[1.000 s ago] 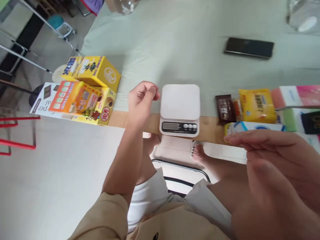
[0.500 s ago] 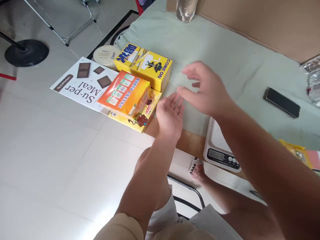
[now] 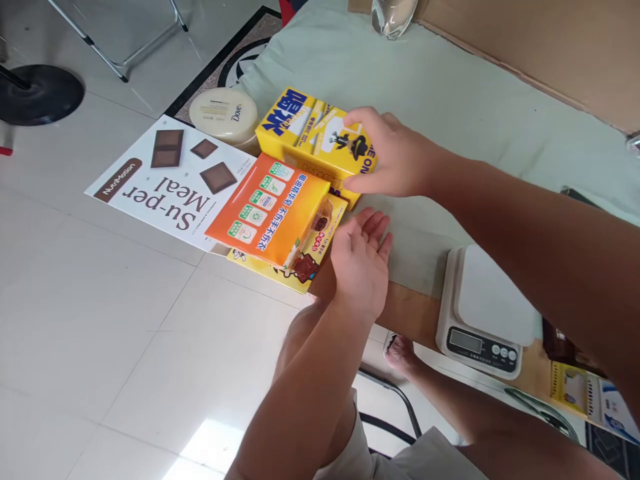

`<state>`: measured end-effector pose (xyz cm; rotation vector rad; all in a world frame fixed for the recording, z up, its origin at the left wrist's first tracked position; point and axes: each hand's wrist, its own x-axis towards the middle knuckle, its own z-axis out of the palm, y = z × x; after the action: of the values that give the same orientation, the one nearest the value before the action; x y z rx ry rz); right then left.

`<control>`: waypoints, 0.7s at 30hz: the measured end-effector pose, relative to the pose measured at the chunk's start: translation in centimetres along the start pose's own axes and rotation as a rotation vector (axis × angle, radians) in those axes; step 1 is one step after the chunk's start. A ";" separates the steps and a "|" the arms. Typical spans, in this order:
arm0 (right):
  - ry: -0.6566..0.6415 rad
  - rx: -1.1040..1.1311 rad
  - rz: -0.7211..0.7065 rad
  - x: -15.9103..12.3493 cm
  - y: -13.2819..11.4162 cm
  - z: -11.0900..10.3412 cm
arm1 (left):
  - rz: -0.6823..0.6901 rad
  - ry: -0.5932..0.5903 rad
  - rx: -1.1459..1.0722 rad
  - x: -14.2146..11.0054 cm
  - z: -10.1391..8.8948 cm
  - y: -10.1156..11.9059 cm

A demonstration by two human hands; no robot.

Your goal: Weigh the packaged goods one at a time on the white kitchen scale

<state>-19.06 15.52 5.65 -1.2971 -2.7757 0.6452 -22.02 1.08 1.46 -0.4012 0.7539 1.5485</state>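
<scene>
My right hand [image 3: 387, 153] is at the right end of a yellow box [image 3: 305, 130] printed COME ON, its thumb on the near side and fingers over the top, gripping it. My left hand [image 3: 361, 257] is palm up with fingers apart, holding nothing, just right of the stacked packages. Nearest to it is a flat yellow package [image 3: 305, 267] with a chocolate-coloured cartoon. On that lies an orange box [image 3: 267, 210] with blue Chinese print. A white Su-per Meal box [image 3: 165, 180] sticks out to the left. Behind it is a round cream Dove tub [image 3: 223, 113].
A white kitchen scale [image 3: 493, 293] stands at the table's near edge, under my right forearm. Brown cardboard [image 3: 530, 53] stands along the back, beside a clear container [image 3: 393, 17]. Small yellow packets [image 3: 569, 385] lie at the lower right. A green cloth [image 3: 435, 87] covers the table.
My right hand has moved left and closed around the yellow box's right end. My left hand stays palm up near the stack. The view has shifted, showing more of the scale.
</scene>
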 end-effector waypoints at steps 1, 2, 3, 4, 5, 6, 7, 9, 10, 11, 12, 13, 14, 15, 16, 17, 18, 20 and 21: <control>0.011 -0.001 0.011 -0.4 0.7 0.0 | 0.013 0.005 0.015 0.0 0.0 -0.1; 0.023 0.001 0.019 -0.8 1.7 0.0 | 0.035 0.005 0.034 0.0 0.0 -0.2; 0.040 0.010 0.021 -1.2 2.8 0.0 | 0.065 0.001 0.056 0.0 0.0 -0.4; 0.062 0.023 0.019 -1.7 4.0 0.0 | 0.095 -0.006 0.084 0.0 0.0 -0.6; 0.083 0.041 0.013 -2.2 5.2 0.0 | 0.123 -0.010 0.115 0.1 0.0 -0.7; 0.099 0.066 -0.001 -2.8 6.5 0.0 | 0.146 -0.011 0.147 0.2 0.0 -0.9; 0.111 0.092 -0.007 -3.4 7.7 0.0 | 0.165 -0.011 0.181 0.3 0.1 -1.1; 0.129 0.138 0.009 -4.7 9.4 -0.2 | 0.190 -0.023 0.248 0.7 0.1 -1.6; 0.143 0.156 0.033 -5.5 9.9 -0.4 | 0.202 -0.040 0.279 0.9 0.1 -1.8; 0.165 0.170 0.059 -6.3 10.1 -0.7 | 0.216 -0.064 0.309 1.2 0.1 -2.0; 0.195 0.178 0.080 -7.2 10.1 -1.0 | 0.227 -0.094 0.341 1.4 0.1 -2.3; 0.226 0.179 0.091 -8.2 9.9 -1.5 | 0.240 -0.121 0.373 1.6 0.0 -2.5; 0.259 0.173 0.095 -9.3 9.4 -1.9 | 0.258 -0.139 0.405 1.8 -0.1 -2.8; 0.291 0.161 0.095 -10.5 9.0 -2.5 | 0.286 -0.147 0.435 2.0 -0.1 -3.1; 0.318 0.144 0.096 -11.8 8.5 -3.1 | 0.326 -0.148 0.464 2.1 -0.2 -3.4; 0.342 0.126 0.103 -13.3 8.1 -3.6 | 0.376 -0.148 0.491 2.2 -0.4 -3.6; 0.368 0.112 0.120 -14.9 7.9 -4.1 | 0.431 -0.153 0.513 2.3 -0.5 -3.9; 0.413 0.120 0.178 -18.4 8.1 -4.9 | 0.531 -0.205 0.543 2.4 -0.6 -4.5; 0.430 0.147 0.213 -20.2 8.6 -5.0 | 0.561 -0.257 0.553 2.4 -0.6 -4.8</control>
<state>1.36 7.38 10.33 -1.5026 -2.2310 0.4923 -17.82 2.36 -1.65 0.4486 1.1013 1.7684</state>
